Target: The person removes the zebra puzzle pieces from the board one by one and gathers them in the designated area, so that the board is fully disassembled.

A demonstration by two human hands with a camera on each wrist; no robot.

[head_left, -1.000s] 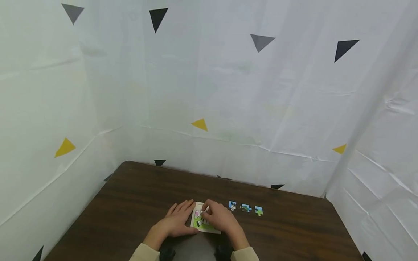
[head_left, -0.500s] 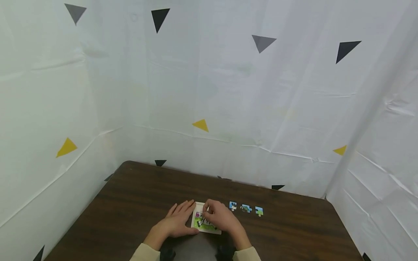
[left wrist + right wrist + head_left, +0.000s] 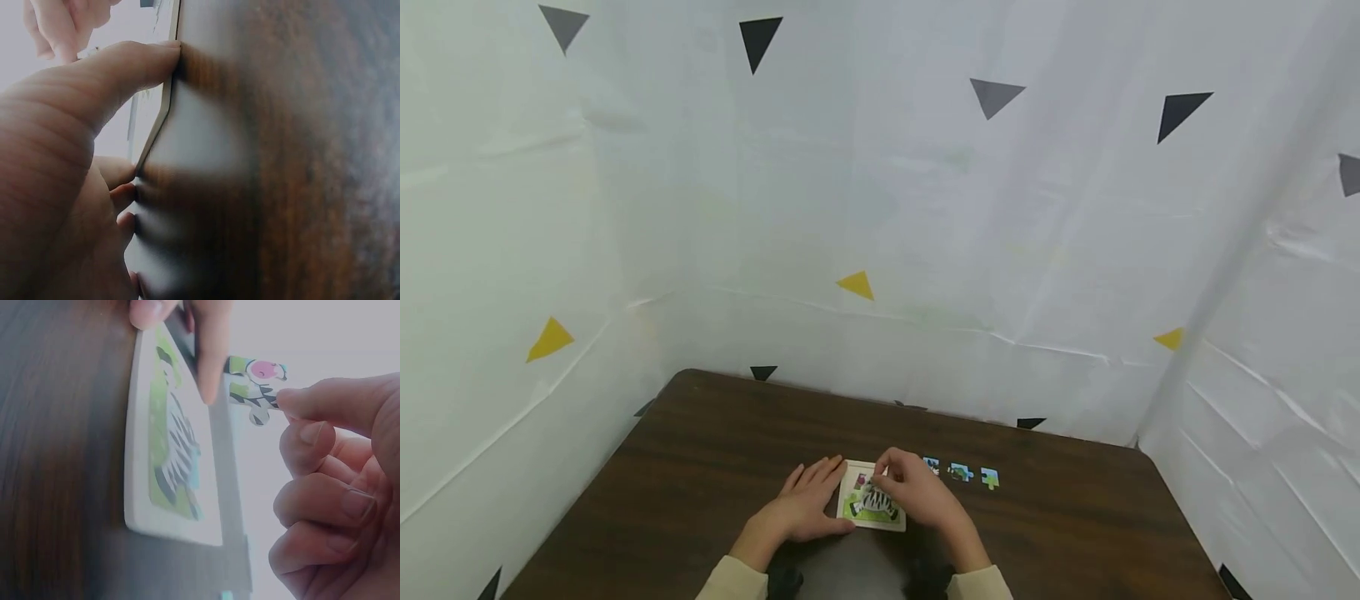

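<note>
The board (image 3: 139, 481) on the counter (image 3: 1075, 517) is best braced by the left hand (image 3: 801, 506), fingers spread, while the puzzle piece (image 3: 257, 385), pinched above it by the right hand (image 3: 913, 490), is lowered flat, its alignment being hard to judge.

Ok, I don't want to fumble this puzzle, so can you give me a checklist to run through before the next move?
1. Puzzle piece gripped: ok, the right hand pinches it at one edge.
2. Piece clear of the board: ok, held above it, not seated.
3. Board steadied: ok, the left hand touches its edge with thumb and a finger.
4. Piece turned to match its spot: cannot tell, the right hand partly hides the board.
5. All other pieces placed: not ok, three loose pieces lie on the table.
</note>
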